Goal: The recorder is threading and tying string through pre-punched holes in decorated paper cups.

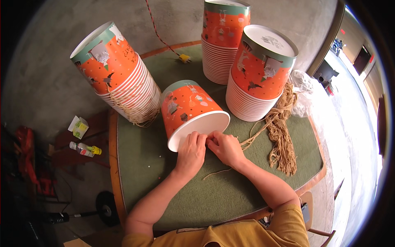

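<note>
Person wore a mustard-yellow short-sleeved shirt [247,232]; forearms were bare, no watch, rings or gloves on left hand [191,150] or right hand [225,147].

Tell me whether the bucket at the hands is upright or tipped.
Tipped: the orange paper bucket lies on its side, open rim facing both hands.

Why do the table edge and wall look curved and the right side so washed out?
Head view: fisheye bends the table edge toward the rim; corners are black vignette; daylight overexposes the floor at right. The left hand, right hand and tilted paper bucket at centre stay sharp and evenly lit.
</note>
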`<state>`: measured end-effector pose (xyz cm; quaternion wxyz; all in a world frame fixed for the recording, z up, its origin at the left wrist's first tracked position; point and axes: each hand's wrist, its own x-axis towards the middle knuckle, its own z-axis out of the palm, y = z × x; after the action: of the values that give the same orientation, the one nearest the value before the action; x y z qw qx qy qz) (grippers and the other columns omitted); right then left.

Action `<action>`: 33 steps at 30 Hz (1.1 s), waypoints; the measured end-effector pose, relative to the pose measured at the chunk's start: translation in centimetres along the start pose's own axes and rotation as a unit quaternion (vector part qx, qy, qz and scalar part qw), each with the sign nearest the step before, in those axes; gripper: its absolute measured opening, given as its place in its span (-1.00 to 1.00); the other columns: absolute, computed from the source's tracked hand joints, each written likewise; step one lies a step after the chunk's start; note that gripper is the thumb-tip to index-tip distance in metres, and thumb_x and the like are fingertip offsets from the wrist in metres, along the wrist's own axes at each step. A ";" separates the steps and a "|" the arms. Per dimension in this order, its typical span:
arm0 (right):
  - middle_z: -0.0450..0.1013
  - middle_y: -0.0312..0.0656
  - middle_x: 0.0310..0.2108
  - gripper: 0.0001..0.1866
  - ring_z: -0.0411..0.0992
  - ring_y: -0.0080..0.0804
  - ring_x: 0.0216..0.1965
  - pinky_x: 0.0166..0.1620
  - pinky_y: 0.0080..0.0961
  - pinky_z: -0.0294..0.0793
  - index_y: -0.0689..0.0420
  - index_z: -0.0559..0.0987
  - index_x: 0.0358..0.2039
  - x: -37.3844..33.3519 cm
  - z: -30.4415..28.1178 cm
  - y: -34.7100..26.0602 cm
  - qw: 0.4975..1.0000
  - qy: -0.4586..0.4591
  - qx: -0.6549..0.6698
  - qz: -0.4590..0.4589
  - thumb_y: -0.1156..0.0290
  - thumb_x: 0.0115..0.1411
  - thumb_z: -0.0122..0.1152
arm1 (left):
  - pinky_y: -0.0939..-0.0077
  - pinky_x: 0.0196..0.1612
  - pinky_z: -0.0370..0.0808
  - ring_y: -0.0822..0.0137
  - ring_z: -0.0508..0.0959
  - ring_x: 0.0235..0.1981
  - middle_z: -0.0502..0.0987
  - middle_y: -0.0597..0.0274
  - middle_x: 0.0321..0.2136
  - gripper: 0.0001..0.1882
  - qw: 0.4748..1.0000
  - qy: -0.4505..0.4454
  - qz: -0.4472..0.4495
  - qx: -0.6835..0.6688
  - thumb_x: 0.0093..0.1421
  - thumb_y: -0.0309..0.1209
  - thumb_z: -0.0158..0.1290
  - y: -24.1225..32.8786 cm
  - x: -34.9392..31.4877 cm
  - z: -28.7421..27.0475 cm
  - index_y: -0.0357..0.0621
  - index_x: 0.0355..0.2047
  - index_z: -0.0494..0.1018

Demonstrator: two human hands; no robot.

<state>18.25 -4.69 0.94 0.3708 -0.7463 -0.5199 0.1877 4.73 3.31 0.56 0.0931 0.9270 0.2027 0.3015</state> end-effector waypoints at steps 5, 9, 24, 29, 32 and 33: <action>0.55 -0.01 -0.52 -0.81 0.55 0.01 -0.46 -0.34 -0.13 0.55 0.17 0.57 -0.36 -0.2 0.4 0.1 1.000 0.014 -0.021 -0.010 0.29 0.17 0.20 | 0.24 -0.27 0.48 0.10 0.48 -0.30 0.37 0.09 -0.35 -0.85 1.000 -0.004 -0.017 0.019 0.13 -0.54 0.06 -0.1 -0.2 0.2 -0.20 -0.27 0.37; 0.53 -0.04 -0.58 -0.84 0.53 -0.02 -0.54 -0.42 -0.12 0.54 0.13 0.53 -0.34 -0.5 0.8 0.4 0.997 0.039 -0.043 -0.043 0.30 0.18 0.18 | 0.21 -0.27 0.48 0.09 0.49 -0.30 0.38 0.09 -0.34 -0.89 0.999 -0.016 -0.040 0.012 0.17 -0.52 0.05 -0.3 -0.1 0.0 -0.20 -0.30 0.36; 0.54 -0.09 -0.56 -0.90 0.54 -0.07 -0.55 -0.47 -0.16 0.55 0.05 0.48 -0.30 -0.2 1.3 0.5 0.991 0.061 -0.056 -0.102 0.37 0.17 0.17 | 0.12 -0.22 0.44 -0.02 0.48 -0.26 0.42 0.03 -0.34 -0.90 0.990 -0.064 -0.089 -0.084 0.20 -0.52 0.05 -1.6 0.3 -0.3 -0.24 -0.34 0.34; 0.57 -0.11 -0.49 -0.88 0.56 -0.09 -0.47 -0.37 -0.21 0.56 0.08 0.57 -0.34 0.1 0.7 0.1 0.999 0.013 0.029 -0.036 0.33 0.15 0.21 | 0.13 -0.22 0.43 -0.02 0.48 -0.26 0.41 0.04 -0.33 -0.89 0.994 -0.031 -0.070 -0.081 0.19 -0.53 0.05 -1.7 0.4 -0.3 -0.24 -0.33 0.33; 0.58 -0.12 -0.46 -0.84 0.57 -0.12 -0.42 -0.31 -0.25 0.55 0.09 0.58 -0.31 0.1 0.3 -0.1 0.999 -0.028 0.020 0.006 0.30 0.15 0.23 | 0.16 -0.21 0.43 0.00 0.46 -0.25 0.39 0.04 -0.29 -0.88 0.995 -0.017 -0.061 -0.074 0.15 -0.55 0.05 -1.9 0.2 -0.4 -0.23 -0.32 0.33; 0.58 -0.12 -0.46 -0.83 0.58 -0.13 -0.41 -0.30 -0.25 0.55 0.10 0.58 -0.30 0.2 0.5 0.3 0.999 -0.024 0.030 0.005 0.30 0.15 0.23 | 0.19 -0.19 0.44 0.02 0.45 -0.23 0.37 0.04 -0.27 -0.86 0.997 -0.009 -0.048 -0.063 0.13 -0.56 0.05 -1.9 0.2 -0.5 -0.23 -0.30 0.34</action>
<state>18.16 -4.37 0.40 0.3798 -0.7323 -0.5193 0.2231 3.98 5.07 0.46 0.1673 0.9114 0.2265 0.3001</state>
